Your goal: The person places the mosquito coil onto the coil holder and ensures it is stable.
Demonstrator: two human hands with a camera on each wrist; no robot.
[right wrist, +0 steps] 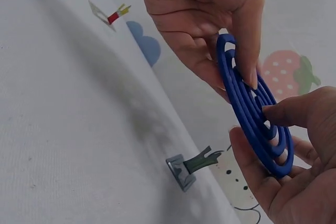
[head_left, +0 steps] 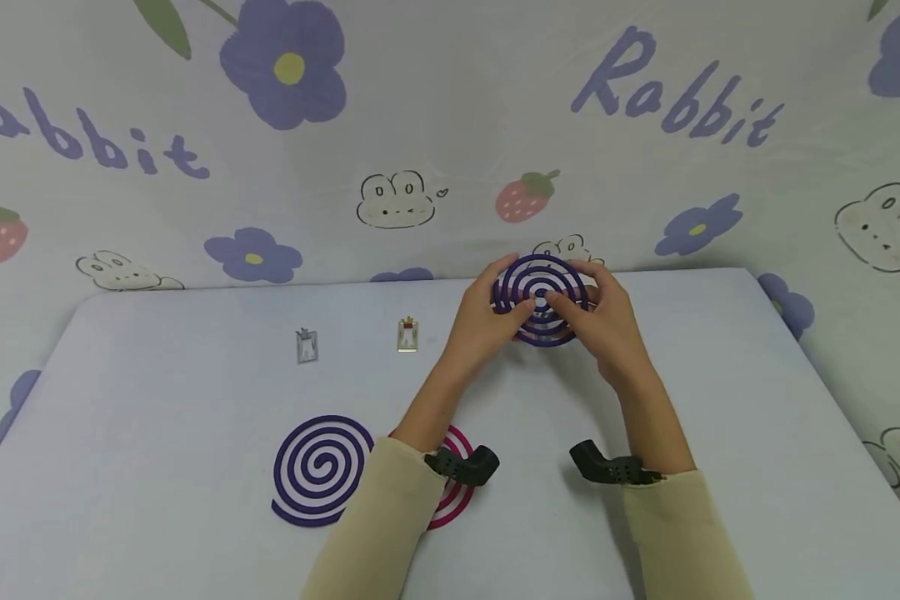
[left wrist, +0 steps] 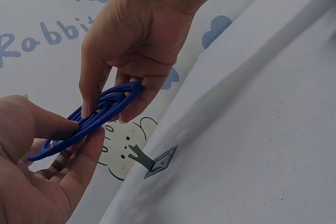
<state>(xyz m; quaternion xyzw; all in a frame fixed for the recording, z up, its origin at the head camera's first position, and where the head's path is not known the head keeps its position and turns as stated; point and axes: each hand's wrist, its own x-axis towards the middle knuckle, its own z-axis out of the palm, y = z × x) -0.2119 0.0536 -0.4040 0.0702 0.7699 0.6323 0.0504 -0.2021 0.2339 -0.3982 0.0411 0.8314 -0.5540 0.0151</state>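
Spiral (head_left: 542,292) between both hands (head_left: 482,315) (head_left: 609,321)

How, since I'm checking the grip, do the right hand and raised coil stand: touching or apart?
Touching. In the right wrist view, the right hand pinches the blue coil, thumb against the rings.

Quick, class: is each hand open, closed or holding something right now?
Left hand: holding a blue spiral coil between thumb and fingers.
Right hand: holding the same coil, also between thumb and fingers.
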